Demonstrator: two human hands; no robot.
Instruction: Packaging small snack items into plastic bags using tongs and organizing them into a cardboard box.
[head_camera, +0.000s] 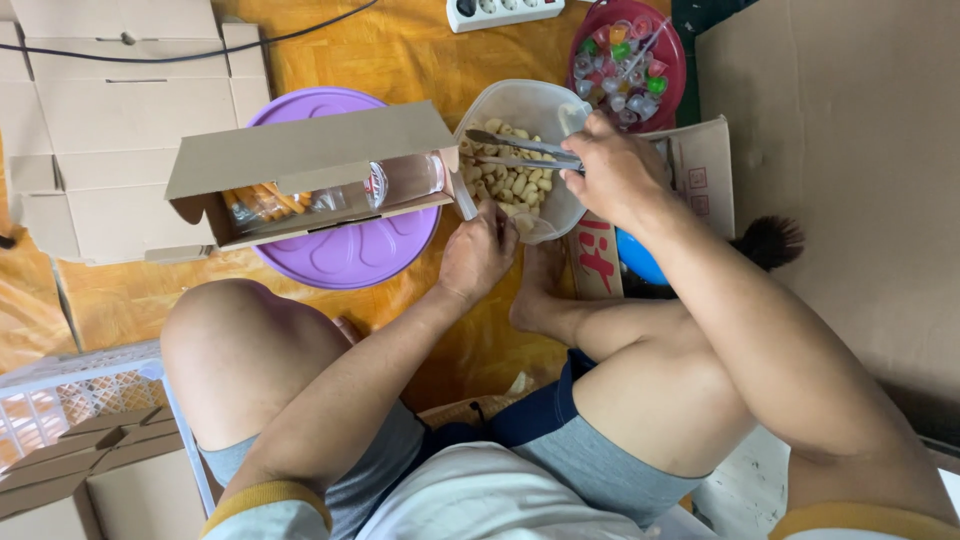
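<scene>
My right hand (617, 172) grips metal tongs (520, 150) whose tips reach over a clear plastic container (505, 100) of small pale snack pieces (505, 180). My left hand (480, 250) is closed on something small at the container's near edge, beside the open end of a cardboard box (300, 155). The box lies on a purple round lid (350, 255) and has a clear plastic window showing orange sticks and clear wrapping inside.
Flat cardboard blanks (110, 110) lie at the left. A red bowl of small coloured cups (625, 60) and a white power strip (505, 12) sit at the top. A large cardboard box (840, 180) is at the right, a white basket (70, 385) at lower left.
</scene>
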